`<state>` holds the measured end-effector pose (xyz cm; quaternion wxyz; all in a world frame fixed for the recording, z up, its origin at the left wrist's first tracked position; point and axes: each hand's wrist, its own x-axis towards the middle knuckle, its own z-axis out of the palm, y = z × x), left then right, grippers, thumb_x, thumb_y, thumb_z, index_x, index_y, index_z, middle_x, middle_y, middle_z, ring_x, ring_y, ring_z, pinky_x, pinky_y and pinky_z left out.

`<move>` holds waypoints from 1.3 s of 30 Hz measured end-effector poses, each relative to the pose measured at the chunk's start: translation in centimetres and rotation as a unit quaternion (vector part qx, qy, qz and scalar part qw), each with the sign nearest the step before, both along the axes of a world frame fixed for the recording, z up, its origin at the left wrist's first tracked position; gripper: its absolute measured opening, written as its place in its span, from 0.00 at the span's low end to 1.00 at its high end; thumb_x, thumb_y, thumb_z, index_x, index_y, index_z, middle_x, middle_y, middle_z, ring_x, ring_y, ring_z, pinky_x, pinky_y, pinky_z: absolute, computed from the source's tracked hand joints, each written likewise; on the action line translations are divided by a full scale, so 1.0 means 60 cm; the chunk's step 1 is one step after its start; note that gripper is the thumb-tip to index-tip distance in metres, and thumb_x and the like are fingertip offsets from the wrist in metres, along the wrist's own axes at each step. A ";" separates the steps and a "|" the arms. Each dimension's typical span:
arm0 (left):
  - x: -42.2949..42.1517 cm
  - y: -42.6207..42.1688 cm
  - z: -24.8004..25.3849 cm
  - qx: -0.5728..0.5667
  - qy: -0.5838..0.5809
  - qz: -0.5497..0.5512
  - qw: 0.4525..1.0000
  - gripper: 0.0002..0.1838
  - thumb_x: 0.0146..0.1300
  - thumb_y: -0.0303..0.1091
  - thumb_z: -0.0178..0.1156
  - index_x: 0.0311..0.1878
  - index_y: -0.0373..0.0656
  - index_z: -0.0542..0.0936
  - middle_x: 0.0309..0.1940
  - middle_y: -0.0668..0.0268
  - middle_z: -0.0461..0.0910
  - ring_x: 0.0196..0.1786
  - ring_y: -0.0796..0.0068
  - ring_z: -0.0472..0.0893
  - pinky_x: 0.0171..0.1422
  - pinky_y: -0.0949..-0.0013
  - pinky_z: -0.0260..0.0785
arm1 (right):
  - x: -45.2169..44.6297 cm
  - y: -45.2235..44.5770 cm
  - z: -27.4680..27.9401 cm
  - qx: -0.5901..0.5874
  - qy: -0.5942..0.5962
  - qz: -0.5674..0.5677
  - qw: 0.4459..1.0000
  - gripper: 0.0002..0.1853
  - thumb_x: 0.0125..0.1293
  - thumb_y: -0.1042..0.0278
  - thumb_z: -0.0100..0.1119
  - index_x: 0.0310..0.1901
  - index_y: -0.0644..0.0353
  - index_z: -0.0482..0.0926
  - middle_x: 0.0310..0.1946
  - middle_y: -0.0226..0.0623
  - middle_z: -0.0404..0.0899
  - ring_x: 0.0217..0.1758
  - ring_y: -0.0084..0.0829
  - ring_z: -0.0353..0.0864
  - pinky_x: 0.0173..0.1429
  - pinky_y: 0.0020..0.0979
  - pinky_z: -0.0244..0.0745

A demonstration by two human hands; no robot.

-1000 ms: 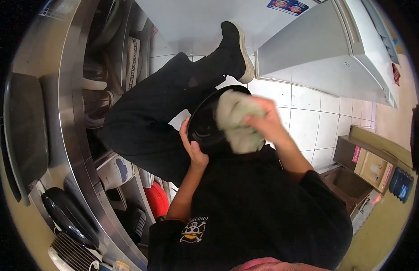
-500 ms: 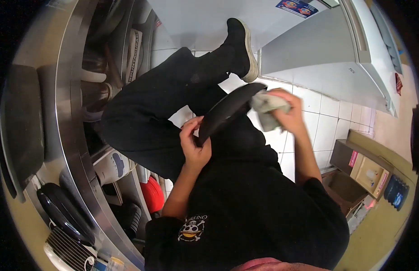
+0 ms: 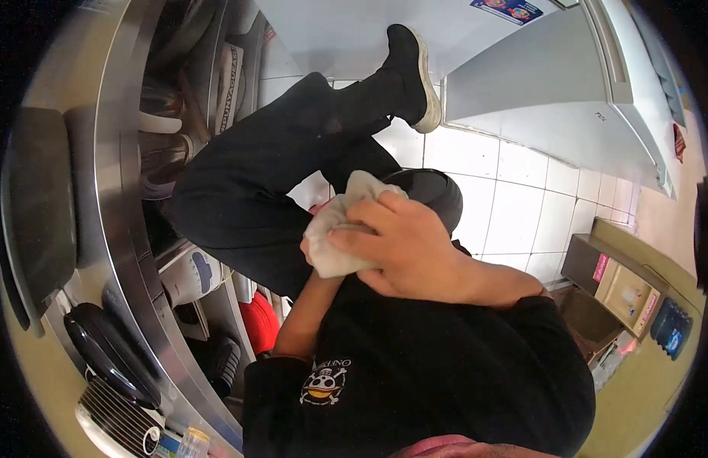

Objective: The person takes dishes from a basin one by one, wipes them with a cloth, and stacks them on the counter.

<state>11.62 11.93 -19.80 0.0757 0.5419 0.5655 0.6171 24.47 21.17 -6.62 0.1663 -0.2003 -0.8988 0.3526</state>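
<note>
A black, shiny round plate (image 3: 434,191) is held tilted over my lap, much of it covered by a pale grey-white cloth (image 3: 337,243). My right hand (image 3: 403,248) grips the cloth with bent fingers and presses it against the near left part of the plate. Behind the cloth, my left hand (image 3: 307,246) holds the plate's left edge. Only a bit of that hand and a fingertip show; the rest is hidden.
To the left runs a steel counter (image 3: 114,229) with shelves below it holding pots and a red round item (image 3: 259,324). A white fridge-like cabinet (image 3: 537,99) stands at upper right. Cardboard boxes (image 3: 583,313) sit at the right. My bent leg (image 3: 255,175) lies across the middle.
My right hand has swept the cloth from the plate's far right edge leftward and nearer, over to my left hand. The plate has turned so more of its face shows.
</note>
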 end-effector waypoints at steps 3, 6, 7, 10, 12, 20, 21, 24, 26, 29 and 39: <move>0.003 0.004 -0.021 0.021 -0.016 -0.026 0.999 0.13 0.48 0.24 0.73 0.33 0.34 0.78 0.39 0.51 0.84 0.42 0.51 0.86 0.51 0.55 0.78 | 0.042 0.007 -0.060 0.011 0.000 -0.130 0.991 0.23 0.41 0.70 0.64 0.46 0.53 0.82 0.46 0.39 0.77 0.45 0.43 0.78 0.50 0.38 0.76; 0.001 0.005 -0.019 0.039 -0.040 -0.079 0.995 0.10 0.49 0.18 0.69 0.31 0.33 0.76 0.36 0.51 0.84 0.42 0.51 0.86 0.51 0.54 0.78 | 0.103 0.041 -0.127 -0.074 -0.067 -0.254 0.962 0.20 0.49 0.71 0.56 0.46 0.64 0.81 0.40 0.46 0.81 0.44 0.45 0.82 0.52 0.36 0.77; -0.004 0.003 -0.017 0.014 -0.020 -0.088 0.996 0.09 0.54 0.17 0.66 0.39 0.36 0.79 0.43 0.50 0.83 0.49 0.54 0.83 0.55 0.58 0.76 | 0.136 0.047 -0.169 -0.113 -0.089 -0.294 0.945 0.19 0.56 0.64 0.58 0.49 0.61 0.81 0.44 0.47 0.82 0.44 0.42 0.83 0.51 0.37 0.77; 0.007 -0.011 -0.003 -0.156 -0.104 -0.006 0.982 0.15 0.52 0.10 0.60 0.43 0.34 0.79 0.47 0.55 0.78 0.52 0.59 0.80 0.55 0.61 0.75 | 0.197 0.061 -0.255 -0.303 -0.067 -0.407 0.859 0.16 0.59 0.65 0.58 0.47 0.62 0.81 0.43 0.45 0.83 0.45 0.32 0.84 0.48 0.32 0.76; 0.006 -0.022 -0.018 -0.214 -0.232 -0.014 0.949 0.16 0.62 0.18 0.54 0.52 0.39 0.77 0.55 0.57 0.74 0.58 0.65 0.74 0.57 0.66 0.73 | 0.176 0.044 -0.246 -0.237 -0.028 -0.409 0.881 0.16 0.58 0.66 0.59 0.47 0.61 0.81 0.42 0.45 0.83 0.44 0.33 0.84 0.48 0.33 0.77; 0.020 -0.027 0.009 -0.307 -0.614 0.014 0.727 0.25 0.78 0.49 0.39 0.52 0.36 0.75 0.43 0.62 0.79 0.45 0.75 0.78 0.51 0.71 0.71 | 0.125 0.070 -0.182 -0.160 -0.052 -0.319 0.932 0.19 0.51 0.69 0.62 0.48 0.58 0.82 0.39 0.46 0.81 0.42 0.45 0.82 0.49 0.36 0.77; 0.024 -0.017 -0.002 -0.322 -0.575 0.059 0.750 0.27 0.77 0.52 0.39 0.49 0.36 0.76 0.39 0.63 0.80 0.40 0.77 0.78 0.45 0.73 0.72 | 0.114 0.078 -0.174 -0.192 0.008 -0.328 0.925 0.19 0.51 0.70 0.62 0.47 0.61 0.82 0.38 0.46 0.81 0.43 0.44 0.82 0.49 0.36 0.77; 0.023 -0.009 -0.005 -0.352 -0.610 0.039 0.709 0.28 0.77 0.53 0.39 0.43 0.37 0.78 0.36 0.66 0.80 0.35 0.79 0.78 0.41 0.74 0.72 | 0.070 0.091 -0.086 -0.112 0.083 -0.270 0.953 0.19 0.48 0.70 0.62 0.46 0.62 0.82 0.39 0.45 0.81 0.43 0.44 0.82 0.51 0.36 0.77; 0.027 -0.002 0.006 -0.366 -0.603 0.021 0.709 0.24 0.77 0.49 0.43 0.42 0.37 0.79 0.36 0.66 0.80 0.37 0.77 0.78 0.46 0.73 0.72 | 0.041 0.080 -0.047 -0.046 0.137 -0.189 0.971 0.20 0.44 0.75 0.60 0.44 0.61 0.83 0.39 0.40 0.80 0.42 0.37 0.81 0.48 0.32 0.76; 0.046 0.004 -0.022 -0.174 -0.408 0.075 0.893 0.08 0.65 0.34 0.60 0.43 0.40 0.78 0.36 0.67 0.79 0.39 0.73 0.80 0.49 0.71 0.73 | -0.011 0.028 -0.028 0.004 0.096 -0.098 0.990 0.20 0.40 0.71 0.62 0.41 0.56 0.83 0.39 0.38 0.77 0.40 0.44 0.78 0.49 0.38 0.75; 0.013 -0.024 -0.023 -0.184 -0.269 -0.044 0.944 0.22 0.75 0.41 0.47 0.24 0.40 0.62 0.21 0.76 0.58 0.27 0.84 0.57 0.30 0.73 0.49 | 0.117 0.039 -0.173 -0.211 0.032 -0.399 0.892 0.13 0.58 0.69 0.56 0.43 0.64 0.81 0.33 0.42 0.84 0.38 0.29 0.84 0.43 0.34 0.79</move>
